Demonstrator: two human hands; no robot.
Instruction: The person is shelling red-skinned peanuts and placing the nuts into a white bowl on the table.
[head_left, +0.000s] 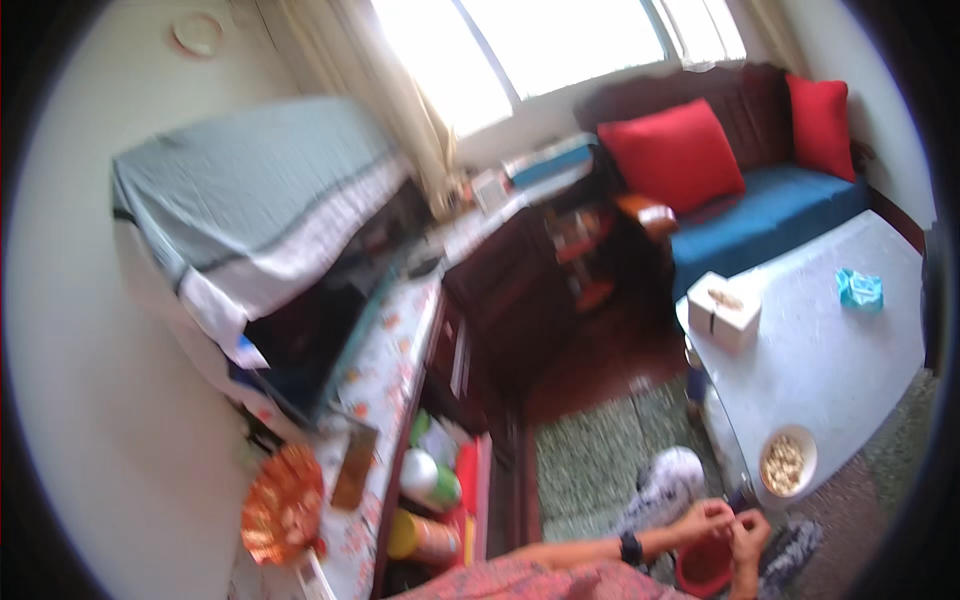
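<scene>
Near the bottom right, my left hand and my right hand meet at the fingertips above a red bowl. The fingers of both are pinched together; whatever lies between them is too small to tell. A dark watch or band is on the left wrist. Just beyond the hands, a white bowl of pale pieces, perhaps peanuts or garlic cloves, stands at the corner of the table.
A tissue box and a blue packet stand on the table. Behind is a sofa with a blue seat and red cushions. At left, a cabinet bears a cloth-covered television and an orange dish.
</scene>
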